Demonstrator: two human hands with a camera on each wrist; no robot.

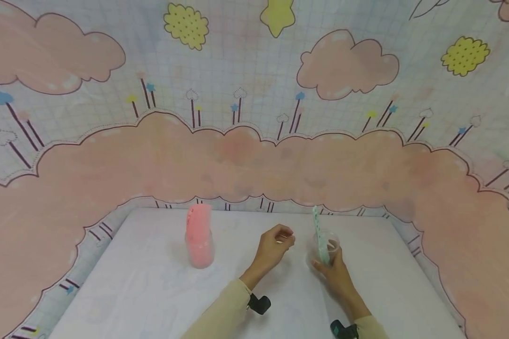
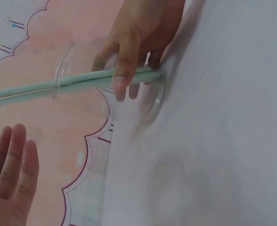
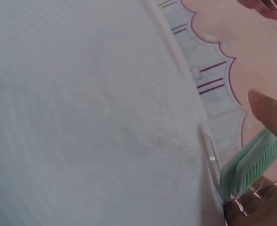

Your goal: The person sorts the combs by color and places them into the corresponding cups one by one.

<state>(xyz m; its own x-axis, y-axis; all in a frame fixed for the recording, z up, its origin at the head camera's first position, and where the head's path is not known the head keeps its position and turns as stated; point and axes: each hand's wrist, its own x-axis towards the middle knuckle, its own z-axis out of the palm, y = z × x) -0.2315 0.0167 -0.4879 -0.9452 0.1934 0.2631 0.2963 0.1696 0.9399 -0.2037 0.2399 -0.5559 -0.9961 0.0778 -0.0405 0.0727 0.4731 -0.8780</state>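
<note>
My right hand (image 1: 337,278) grips a clear cup (image 1: 332,237) low on its side, thumb and fingers around the wall. Inside the cup leans a mint-green comb (image 1: 319,235), its upper end above the rim. The right wrist view shows the teeth of the green comb (image 3: 256,162); from the left wrist it looks like two thin green strips side by side. Left of the cup, my left hand (image 1: 272,249) hovers with loosely bent fingers, holding nothing. A pink object (image 1: 199,226) stands upright in another clear cup (image 1: 212,245), farther left; its kind is unclear.
Everything stands on a white tabletop (image 1: 152,292). Behind and beside it hangs a patterned cloth (image 1: 237,165) with clouds and stars, meeting the table's back edge. Dark wrist cameras (image 1: 259,304) sit on both forearms.
</note>
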